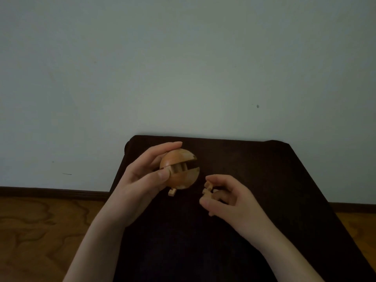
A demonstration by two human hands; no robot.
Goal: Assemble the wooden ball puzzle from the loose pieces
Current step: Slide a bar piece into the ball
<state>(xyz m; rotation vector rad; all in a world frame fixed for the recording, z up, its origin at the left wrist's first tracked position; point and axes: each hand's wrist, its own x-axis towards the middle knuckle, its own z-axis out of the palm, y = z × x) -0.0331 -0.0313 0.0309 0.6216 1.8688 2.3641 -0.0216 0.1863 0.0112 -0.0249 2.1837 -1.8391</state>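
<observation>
My left hand (142, 176) grips a partly built wooden ball (181, 169), fingers over its top and thumb on its left side. The ball shows a horizontal gap across its middle with inner bars visible, and a small pale peg (172, 192) sticks out below it. To the right and slightly lower, my right hand (225, 198) is curled around a loose notched wooden piece (208, 188), whose pale end pokes out between thumb and fingers. The two hands are apart, with a short gap between the ball and the loose piece.
Both hands hover over a dark brown cloth-covered table (254, 159) set against a pale wall (183, 68). Wood-grain floor (40, 231) and a dark skirting board (50, 191) lie to the left; a strip of floor shows at the right too.
</observation>
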